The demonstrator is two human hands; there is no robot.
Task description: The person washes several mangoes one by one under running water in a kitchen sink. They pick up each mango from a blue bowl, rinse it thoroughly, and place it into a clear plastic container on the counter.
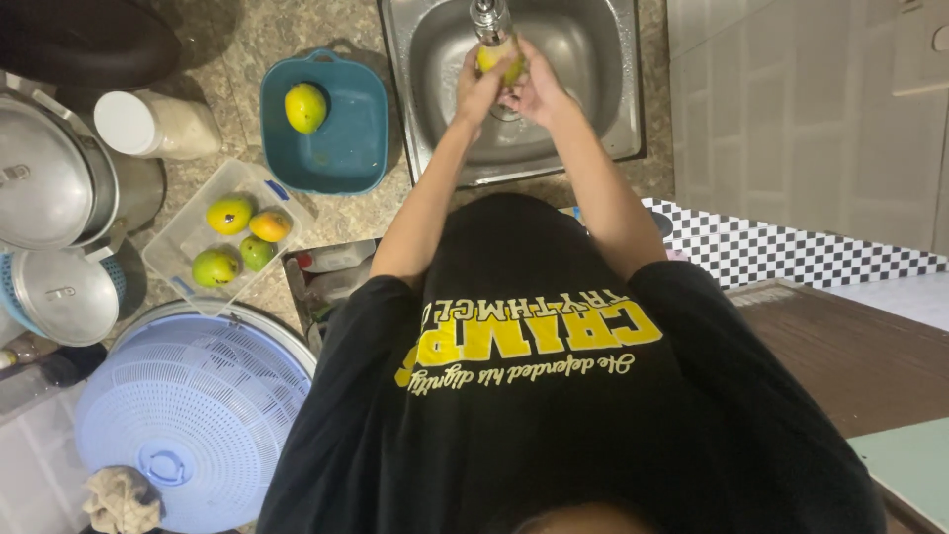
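Both hands meet over the steel sink (593, 119), at the far edge of the stone tabletop (346, 213). Between them is a yellow-green mango (501, 59), held right under the tap (487, 18). The left hand (477, 89) wraps the fruit from its own side, and the right hand (534, 91) cups it from the other; each grip is closed around the mango, fingers curled on its skin. Whether water is running cannot be told from this view.

Just left of the sink stands a teal basin (346, 148) with one more yellow-green mango inside (305, 107). Nearer the front edge of the tabletop, a clear plastic container (178, 237) holds four smaller mangoes (237, 237), green and yellow with some orange blush, lying close together. A white-lidded jar (153, 124) lies beside it toward the left edge, next to a large metal pot with lid (44, 178) and a smaller lidded pot (64, 295). At the near left corner sits a pale blue domed colander cover (193, 415), with a crumpled beige cloth (121, 499) touching its rim. The person wears a black shirt (554, 415) with yellow lettering.
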